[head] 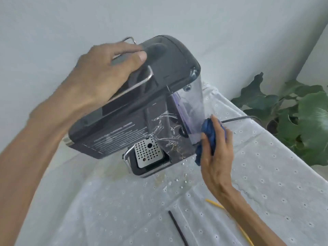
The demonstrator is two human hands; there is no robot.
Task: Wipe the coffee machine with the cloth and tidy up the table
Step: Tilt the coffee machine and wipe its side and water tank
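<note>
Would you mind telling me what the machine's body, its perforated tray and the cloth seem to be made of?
Coffee machine body: probably matte dark grey plastic, showing dull, soft reflections. Perforated tray: likely brushed metal, silvery and bright. Cloth: soft blue fabric, crumpled in folds under the right hand.

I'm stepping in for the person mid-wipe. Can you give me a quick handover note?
Left hand grips the top of the coffee machine, which is tilted.
Right hand holds the blue cloth against the clear water tank.
Done: wiping under way.
Left: finish wiping, set the machine upright, clear the droplets and stain on the tablecloth, the black stick and the yellow stick.
</note>
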